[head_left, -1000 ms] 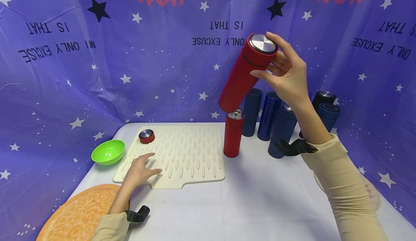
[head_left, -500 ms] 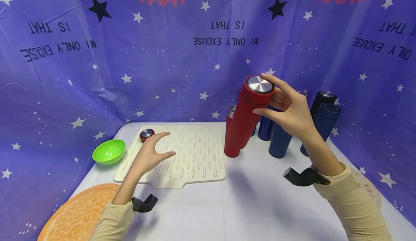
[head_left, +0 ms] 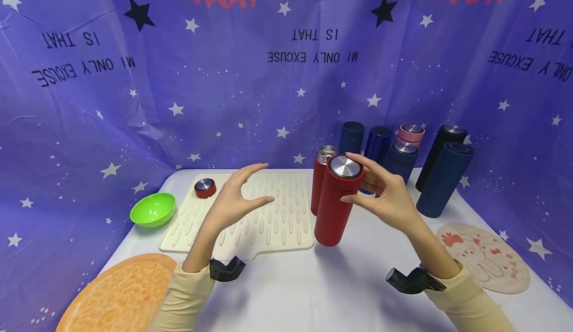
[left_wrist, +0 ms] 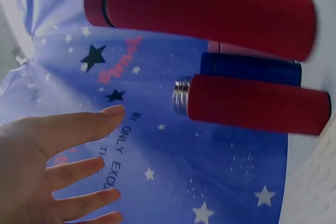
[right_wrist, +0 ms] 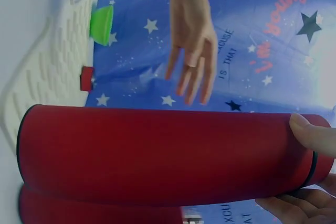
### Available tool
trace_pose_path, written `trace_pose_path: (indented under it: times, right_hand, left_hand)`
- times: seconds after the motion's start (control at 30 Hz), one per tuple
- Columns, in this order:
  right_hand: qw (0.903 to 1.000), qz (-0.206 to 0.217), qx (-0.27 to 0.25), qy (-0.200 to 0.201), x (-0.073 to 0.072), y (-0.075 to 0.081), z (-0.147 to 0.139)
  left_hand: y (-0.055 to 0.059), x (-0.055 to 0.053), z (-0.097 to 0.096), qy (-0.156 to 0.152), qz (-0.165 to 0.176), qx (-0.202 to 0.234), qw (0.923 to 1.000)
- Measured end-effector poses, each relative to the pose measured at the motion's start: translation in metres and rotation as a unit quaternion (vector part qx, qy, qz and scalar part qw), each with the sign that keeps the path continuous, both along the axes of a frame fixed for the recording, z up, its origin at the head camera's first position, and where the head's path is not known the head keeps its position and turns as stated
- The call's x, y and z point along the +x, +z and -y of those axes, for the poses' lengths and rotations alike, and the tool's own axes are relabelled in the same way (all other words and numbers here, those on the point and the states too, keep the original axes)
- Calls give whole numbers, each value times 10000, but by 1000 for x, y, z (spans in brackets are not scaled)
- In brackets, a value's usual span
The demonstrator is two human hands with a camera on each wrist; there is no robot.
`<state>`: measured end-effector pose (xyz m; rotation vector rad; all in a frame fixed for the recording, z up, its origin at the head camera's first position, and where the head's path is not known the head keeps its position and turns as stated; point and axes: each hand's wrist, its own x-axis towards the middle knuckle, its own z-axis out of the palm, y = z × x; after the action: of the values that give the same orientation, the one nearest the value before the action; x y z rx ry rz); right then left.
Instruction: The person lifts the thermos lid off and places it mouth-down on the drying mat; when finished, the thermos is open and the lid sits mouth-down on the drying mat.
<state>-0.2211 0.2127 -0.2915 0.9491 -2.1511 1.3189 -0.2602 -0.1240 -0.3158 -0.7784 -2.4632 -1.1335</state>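
My right hand (head_left: 385, 192) grips a red thermos (head_left: 337, 207) by its capped top, thumb on the near side. The thermos has a shiny metal disc on its lid and leans slightly, its base close over the table. Just behind it stands a second red thermos (left_wrist: 252, 103) without a lid, its threaded steel neck (left_wrist: 181, 97) bare. My left hand (head_left: 235, 202) hovers over the mat with thumb and fingers spread apart, holding nothing. A red lid with a metal top (head_left: 205, 187) lies on the cream ridged mat (head_left: 286, 222) at its far left corner.
Several blue thermoses (head_left: 445, 180), a black one (head_left: 440, 158) and a pink one (head_left: 412, 133) stand at the back right. A green bowl (head_left: 153, 210) sits left of the mat. An orange round mat (head_left: 121, 292) lies front left, a beige patterned one (head_left: 485, 257) at right.
My right hand has brought the red thermos down from high up to just over the table, bringing it nearer upright. My left hand has moved right and up across the mat.
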Motion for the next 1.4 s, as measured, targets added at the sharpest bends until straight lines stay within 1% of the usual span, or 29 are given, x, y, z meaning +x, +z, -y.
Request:
trace_pose_path:
  times: [0.07,0.17,0.3,0.4,0.53,0.67,0.8,0.9,1.13,1.23,1.4]
  right_hand:
    - [9999,144,-27,49,0,-8,1]
    - [9995,328,-30,20,2,-17,3]
    - [9989,458,45,-58,3,-27,5]
    - [9986,521,132,26,2,-34,8]
    - [9979,558,201,248,2,-39,10]
    - [9973,557,247,406,1,-41,12]
    - [9976,483,298,395,1,-43,14]
    - [9978,493,284,339,2,-46,18]
    - [9969,730,126,271,4,-51,29]
    - [9965,757,98,325,10,-47,37]
    - [9967,739,161,306,21,-38,49]
  left_hand:
    - [0,1,-5,-116,-40,38,9999]
    - [1,2,-10,-276,-39,45,9996]
    - [0,6,-14,-459,24,79,9989]
    - [-1,9,-19,-623,17,103,9980]
    - [-2,14,-25,-854,-40,154,9962]
    - [-2,20,-32,-1120,-80,212,9935]
    - [-3,25,-39,-1364,8,281,9903]
    - [-4,28,-43,-1471,59,301,9886]
    - [-5,31,-51,-1703,-40,502,9841]
    - [-4,33,-52,-1776,-49,625,9821]
    - [-3,34,-53,-1924,-111,752,9784]
